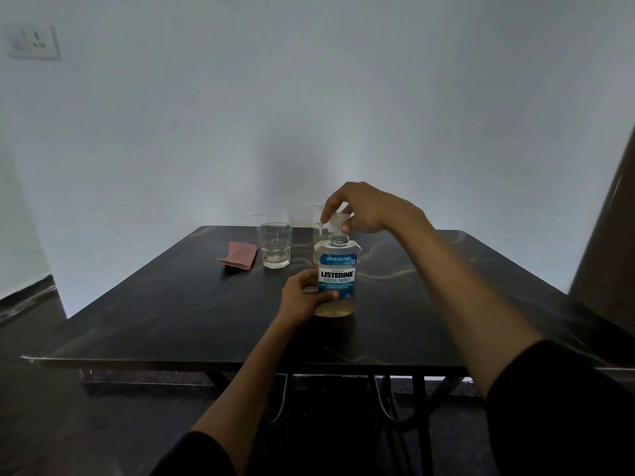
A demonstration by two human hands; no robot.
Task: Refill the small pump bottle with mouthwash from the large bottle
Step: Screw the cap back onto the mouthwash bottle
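The large mouthwash bottle (pixel 338 269), clear with a blue and white label and a little yellowish liquid at its bottom, stands upright mid-table. My left hand (pixel 304 297) grips its lower body from the left. My right hand (pixel 364 209) holds the clear cap (pixel 338 221) just above the bottle's neck; whether cap and neck touch is unclear. The small pump bottle (pixel 318 221) stands right behind the large bottle, mostly hidden, with its white pump head showing beside my right fingers.
An empty glass tumbler (pixel 275 244) stands left of the bottles. A folded pink cloth (pixel 239 254) lies further left. The dark marbled table (pixel 171 304) backs onto a pale wall. A dark pillar (pixel 604 255) rises at the right edge.
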